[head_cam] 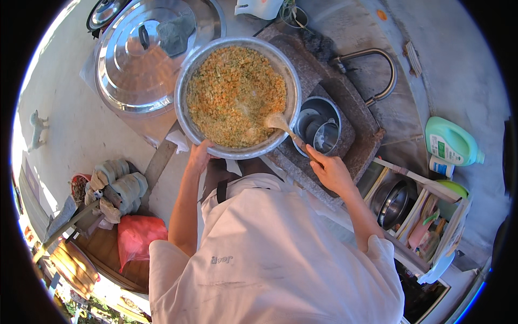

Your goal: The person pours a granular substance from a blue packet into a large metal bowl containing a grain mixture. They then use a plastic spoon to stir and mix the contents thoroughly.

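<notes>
A wide metal basin [183, 121] sits in front of me, filled with a finely chopped mix [238, 97] of orange, green and pale bits. My left hand [200, 156] grips its near rim at the left. In my right hand [332, 168] is the handle of a wooden spoon or spatula [294, 139]. The tool crosses the basin's right rim, and its head rests on the mix at the lower right, with bits stuck to it.
Left of the basin stands a large lidded metal pot [133, 77] with a cloth [176, 34] on its lid. At right, a stone sink [364, 141] holds metal pots [317, 103] under a curved faucet [392, 77]. Beyond are a green detergent bottle [449, 139] and a shelf [425, 182].
</notes>
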A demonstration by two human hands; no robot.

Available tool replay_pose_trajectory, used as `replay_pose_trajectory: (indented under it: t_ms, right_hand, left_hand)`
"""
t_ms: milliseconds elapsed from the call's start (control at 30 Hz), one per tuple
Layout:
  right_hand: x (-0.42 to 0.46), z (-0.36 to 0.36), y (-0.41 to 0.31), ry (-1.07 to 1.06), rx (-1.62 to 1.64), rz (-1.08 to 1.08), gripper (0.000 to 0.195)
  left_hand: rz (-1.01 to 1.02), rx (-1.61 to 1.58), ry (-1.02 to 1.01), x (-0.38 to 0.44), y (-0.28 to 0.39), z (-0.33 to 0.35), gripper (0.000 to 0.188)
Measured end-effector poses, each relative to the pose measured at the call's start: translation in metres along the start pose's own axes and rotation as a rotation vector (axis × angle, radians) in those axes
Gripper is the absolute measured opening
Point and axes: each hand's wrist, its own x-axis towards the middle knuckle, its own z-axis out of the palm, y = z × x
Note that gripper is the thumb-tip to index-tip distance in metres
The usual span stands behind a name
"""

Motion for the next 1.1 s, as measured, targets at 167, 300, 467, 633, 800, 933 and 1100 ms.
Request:
replay_pose_trajectory:
  t_ms: [167, 300, 467, 633, 800, 933, 1100]
  right_hand:
    - [0.059, 0.065, 0.009, 0.059, -0.021, 0.003, 0.048]
    - [0.076, 0.050, 0.000, 0.042, 0.126, 0.064, 0.047]
    - [-0.024, 0.010, 0.003, -0.022, 0.191, -0.028, 0.047]
    - [0.007, 0.080, 0.008, -0.002, 0.060, -0.003, 0.047]
    - [0.070, 0.095, -0.009, 0.055, 0.115, -0.025, 0.047]
    - [0.021, 0.036, -0.006, -0.086, 0.100, 0.014, 0.047]
    - [0.006, 0.064, 0.011, -0.049, 0.058, -0.022, 0.048]
  left_hand:
    - [0.070, 0.061, 0.009, -0.010, 0.012, 0.011, 0.033]
    - [0.037, 0.081, -0.023, -0.005, 0.014, 0.001, 0.033]
    - [0.064, 0.027, 0.037, -0.011, 0.004, 0.005, 0.035]
    - [0.055, 0.074, -0.012, -0.008, 0.011, 0.005, 0.034]
    - [0.014, 0.140, -0.078, 0.001, 0.011, -0.009, 0.052]
    - [0.045, 0.102, -0.032, -0.002, 0.005, -0.005, 0.043]
    - [0.009, 0.063, -0.056, -0.004, 0.007, 0.001, 0.046]
